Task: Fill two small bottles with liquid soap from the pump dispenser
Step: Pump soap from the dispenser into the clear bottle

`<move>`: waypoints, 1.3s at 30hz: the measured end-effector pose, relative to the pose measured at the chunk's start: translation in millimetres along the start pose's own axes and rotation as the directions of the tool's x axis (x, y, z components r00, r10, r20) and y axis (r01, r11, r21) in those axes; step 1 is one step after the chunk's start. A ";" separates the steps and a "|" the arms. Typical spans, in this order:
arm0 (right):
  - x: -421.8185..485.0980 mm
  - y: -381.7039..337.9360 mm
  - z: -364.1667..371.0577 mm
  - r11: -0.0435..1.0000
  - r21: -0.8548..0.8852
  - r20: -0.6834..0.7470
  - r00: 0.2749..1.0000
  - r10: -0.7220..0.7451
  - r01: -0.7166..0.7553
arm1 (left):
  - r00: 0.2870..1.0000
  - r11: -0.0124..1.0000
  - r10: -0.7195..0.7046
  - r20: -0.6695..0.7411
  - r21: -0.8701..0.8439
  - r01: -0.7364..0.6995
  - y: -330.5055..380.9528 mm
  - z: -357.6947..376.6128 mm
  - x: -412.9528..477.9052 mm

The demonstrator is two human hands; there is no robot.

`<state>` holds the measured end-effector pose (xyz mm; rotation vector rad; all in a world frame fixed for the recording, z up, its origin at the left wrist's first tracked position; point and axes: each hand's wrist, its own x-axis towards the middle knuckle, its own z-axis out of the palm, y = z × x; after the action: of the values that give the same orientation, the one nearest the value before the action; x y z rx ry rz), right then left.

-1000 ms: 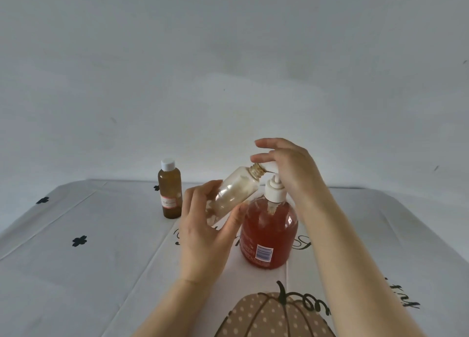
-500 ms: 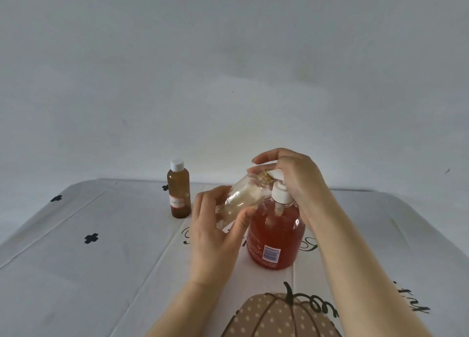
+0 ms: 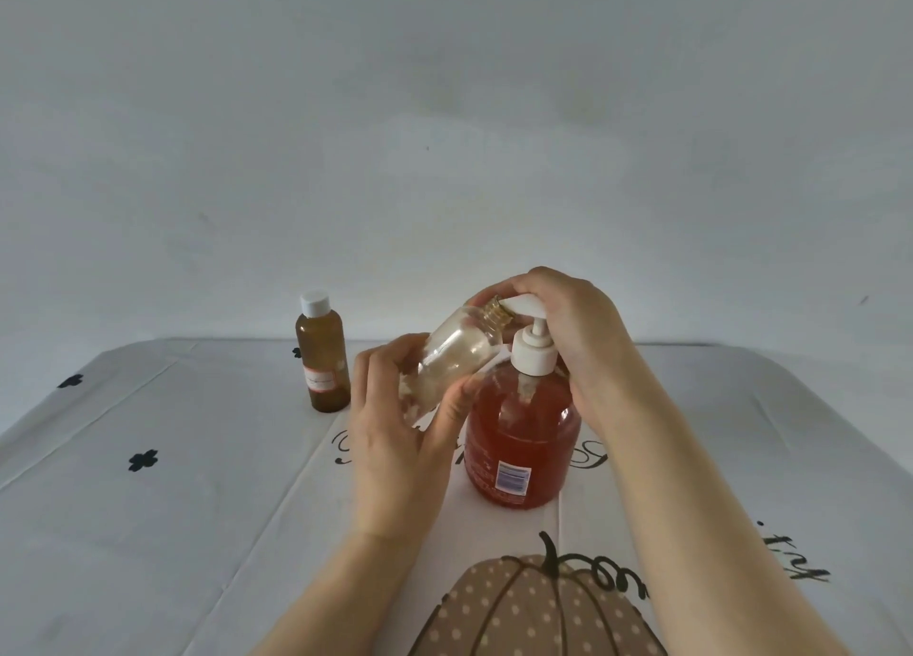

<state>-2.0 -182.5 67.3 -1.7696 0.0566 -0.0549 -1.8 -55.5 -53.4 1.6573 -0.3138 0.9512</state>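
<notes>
Filling: left hand (image 3: 395,448) grips bottle (image 3: 454,359), mouth at pump (image 3: 532,359); right hand (image 3: 573,324) curls over its head. Next we press steadily.

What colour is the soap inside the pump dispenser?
Orange-red, showing through the clear pump dispenser in the head view.

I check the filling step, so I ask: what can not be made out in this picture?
Head view:
1. Spout tip of the pump dispenser, and whether soap enters the clear bottle: covered by the right hand.
2. Clear bottle's base: partly behind fingers of the left hand.
3. Brown bottle label text: too small.
4. Pumpkin print: cut by the bottom edge.
</notes>
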 end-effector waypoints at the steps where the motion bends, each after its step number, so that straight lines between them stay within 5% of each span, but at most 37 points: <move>1: -0.5 0.8 -0.8 0.999 -0.044 0.012 1.000 -0.016 0.016 | 1.000 1.000 0.003 0.002 0.005 -0.003 -0.1 -0.5 -0.8; 4: -4.3 -1.8 -1.3 0.981 -0.181 0.058 0.997 -0.056 0.066 | 1.000 0.999 0.009 0.000 0.037 -0.009 -0.7 -1.7 -1.1; 13: -11.8 4.7 1.9 0.995 -0.073 0.049 0.996 0.068 -0.064 | 0.999 0.999 -0.025 0.032 0.034 0.024 -2.4 -8.1 -2.9; 19: -8.2 7.7 2.8 0.995 0.098 -0.022 1.000 -0.002 0.004 | 0.999 0.999 -0.037 0.000 0.008 0.037 10.8 -2.2 0.5; 30: -8.0 7.9 4.5 0.996 0.086 -0.092 0.996 -0.016 0.024 | 0.999 0.999 -0.032 -0.018 0.033 0.032 15.7 -1.8 1.6; 39: -7.5 9.2 3.6 0.996 -0.015 -0.018 0.996 -0.090 0.089 | 0.998 0.998 -0.060 0.013 0.016 0.059 10.5 -8.1 1.5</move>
<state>-9.3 -180.3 57.5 -1.7852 -0.0087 -0.1365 -11.1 -51.2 -44.8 1.6783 -0.2654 0.9003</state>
